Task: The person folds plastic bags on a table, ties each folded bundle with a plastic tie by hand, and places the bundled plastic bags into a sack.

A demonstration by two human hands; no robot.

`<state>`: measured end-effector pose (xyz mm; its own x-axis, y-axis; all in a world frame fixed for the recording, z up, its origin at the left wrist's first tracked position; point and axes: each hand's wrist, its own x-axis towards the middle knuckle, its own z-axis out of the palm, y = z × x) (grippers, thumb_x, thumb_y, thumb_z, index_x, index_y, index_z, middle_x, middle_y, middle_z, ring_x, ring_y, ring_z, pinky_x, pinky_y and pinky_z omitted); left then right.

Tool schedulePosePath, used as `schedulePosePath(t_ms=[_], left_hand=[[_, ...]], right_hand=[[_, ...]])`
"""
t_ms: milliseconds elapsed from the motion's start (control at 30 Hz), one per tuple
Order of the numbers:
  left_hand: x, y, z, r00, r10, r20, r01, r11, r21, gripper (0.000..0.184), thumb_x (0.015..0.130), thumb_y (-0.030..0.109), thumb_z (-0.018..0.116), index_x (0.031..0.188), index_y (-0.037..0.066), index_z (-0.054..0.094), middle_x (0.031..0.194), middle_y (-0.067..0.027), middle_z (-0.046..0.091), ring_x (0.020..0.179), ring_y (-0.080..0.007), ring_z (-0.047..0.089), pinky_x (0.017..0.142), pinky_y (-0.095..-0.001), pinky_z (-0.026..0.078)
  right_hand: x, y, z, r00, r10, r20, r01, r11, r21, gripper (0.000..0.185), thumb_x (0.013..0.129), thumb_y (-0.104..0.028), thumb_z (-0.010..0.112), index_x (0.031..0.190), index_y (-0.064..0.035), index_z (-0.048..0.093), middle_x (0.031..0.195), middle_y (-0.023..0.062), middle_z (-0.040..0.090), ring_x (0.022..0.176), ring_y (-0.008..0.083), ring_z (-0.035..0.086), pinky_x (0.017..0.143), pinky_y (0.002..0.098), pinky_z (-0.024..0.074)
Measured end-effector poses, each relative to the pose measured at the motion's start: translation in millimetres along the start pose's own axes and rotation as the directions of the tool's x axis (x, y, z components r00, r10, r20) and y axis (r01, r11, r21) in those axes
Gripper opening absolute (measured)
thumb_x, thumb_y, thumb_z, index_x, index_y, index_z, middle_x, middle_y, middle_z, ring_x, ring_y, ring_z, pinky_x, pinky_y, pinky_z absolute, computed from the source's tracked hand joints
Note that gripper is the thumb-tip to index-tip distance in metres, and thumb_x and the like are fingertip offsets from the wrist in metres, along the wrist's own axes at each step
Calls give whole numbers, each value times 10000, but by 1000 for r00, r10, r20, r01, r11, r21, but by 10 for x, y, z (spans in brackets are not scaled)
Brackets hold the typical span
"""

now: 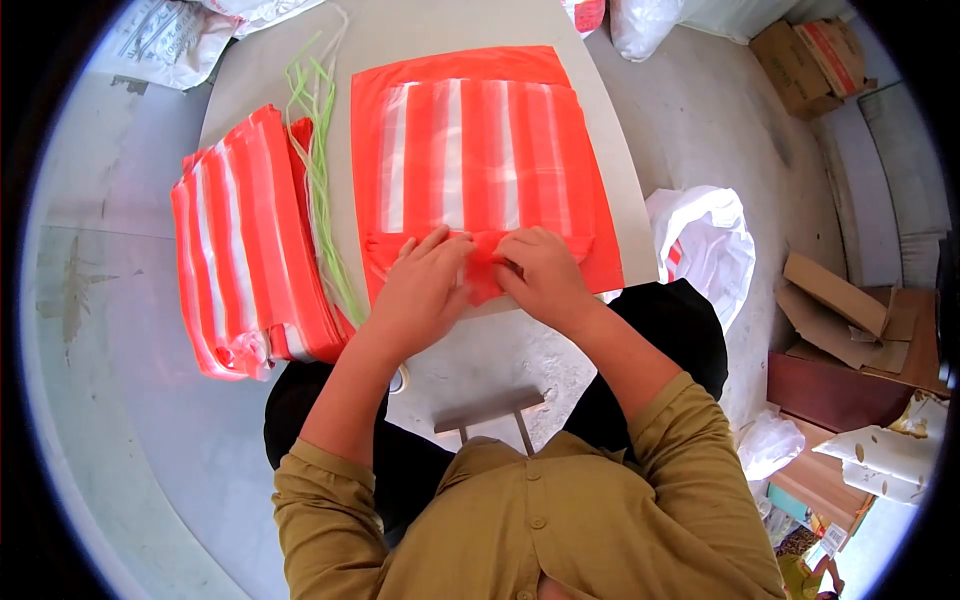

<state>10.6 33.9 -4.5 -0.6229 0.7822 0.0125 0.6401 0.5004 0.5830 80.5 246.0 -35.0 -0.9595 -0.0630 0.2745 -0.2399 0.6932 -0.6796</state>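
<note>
A red-and-white striped plastic bag (478, 160) lies flat on a larger red sheet (450, 62) on the table in front of me. My left hand (425, 290) rests on the near edge of the bag, its fingers stretched out and slightly apart; the thumb side is blurred. Close beside it, my right hand (543, 272) is closed, its curled fingers and thumb pinching the red plastic at that edge. The plastic between the two hands is bunched and smeared by motion.
Left on the table stands a stack of striped bags (245, 235), with green strings (318, 170) beside it. A white sack (705, 240) stands open right of the table (625, 150). Cardboard boxes (850, 320) lie farther right. A stool (490, 408) shows below the table edge.
</note>
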Motion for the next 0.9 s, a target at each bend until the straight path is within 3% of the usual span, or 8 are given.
schedulePosePath(t_ms=[167, 300, 400, 467, 500, 667, 867, 900], left_hand=[[58, -20, 106, 995, -2, -98, 4, 1000, 20, 472, 857, 89, 729, 1306, 43, 593, 1354, -170, 620, 1344, -368, 523, 1139, -490, 392], [119, -25, 186, 971, -13, -237, 10, 1000, -13, 329, 839, 53, 735, 1157, 27, 653, 1192, -153, 684, 1178, -363, 613, 1015, -443, 487], [158, -46, 197, 963, -9, -270, 2, 1000, -24, 257, 834, 25, 727, 1085, 20, 672, 1121, -147, 698, 1107, -360, 634, 948, -434, 518], [171, -63, 200, 961, -18, -275, 8, 999, -37, 238, 833, 17, 721, 1066, 17, 674, 1102, -146, 699, 1087, -358, 636, 929, -435, 523], [177, -64, 196, 964, -37, -263, 27, 999, -39, 240, 834, 16, 719, 1070, 20, 673, 1100, -145, 700, 1090, -356, 637, 926, -433, 524], [199, -64, 181, 962, -130, -240, 115, 990, -78, 260, 843, 6, 698, 1099, 34, 660, 1134, -147, 698, 1107, -353, 639, 930, -409, 527], [66, -68, 17, 978, 178, -111, -141, 950, 279, 372, 815, 44, 707, 1182, 59, 652, 1382, -162, 600, 1300, -368, 551, 1080, -470, 451], [50, -59, 3, 983, 159, -92, -130, 956, 264, 388, 806, 48, 712, 1189, 60, 653, 1397, -165, 588, 1318, -368, 536, 1093, -482, 438]], right_hand=[[38, -38, 15, 995, 93, -30, -92, 996, 10, 157, 844, -93, 712, 978, -36, 652, 922, 119, 664, 906, 340, 630, 807, 447, 485], [31, -58, 23, 990, 110, -89, -107, 993, 40, 184, 855, -107, 710, 1020, -53, 647, 951, 116, 673, 933, 344, 637, 828, 461, 494], [-7, -99, -77, 979, -154, -135, 148, 988, -51, 209, 821, -97, 723, 1016, -63, 656, 969, 95, 674, 924, 327, 639, 840, 449, 497], [-75, -126, -128, 953, -301, 40, 303, 951, -60, 251, 796, -84, 723, 1040, -63, 667, 1017, 89, 670, 963, 310, 638, 876, 433, 498], [-98, -134, -139, 922, -367, 126, 376, 925, -56, 273, 784, -78, 724, 1052, -63, 672, 1041, 85, 668, 982, 302, 638, 894, 425, 498], [-85, -81, -70, 939, -314, 139, 338, 919, -202, 330, 795, -54, 679, 1125, -36, 683, 1164, 87, 654, 1113, 266, 619, 935, 384, 518], [-46, -17, -153, 933, -323, 156, 350, 915, -202, 316, 822, -38, 639, 1135, -7, 671, 1237, 104, 647, 1168, 282, 612, 975, 389, 533], [-42, -14, -158, 936, -317, 154, 344, 919, -194, 316, 824, -36, 637, 1137, -3, 668, 1246, 108, 646, 1175, 287, 610, 986, 391, 531]])
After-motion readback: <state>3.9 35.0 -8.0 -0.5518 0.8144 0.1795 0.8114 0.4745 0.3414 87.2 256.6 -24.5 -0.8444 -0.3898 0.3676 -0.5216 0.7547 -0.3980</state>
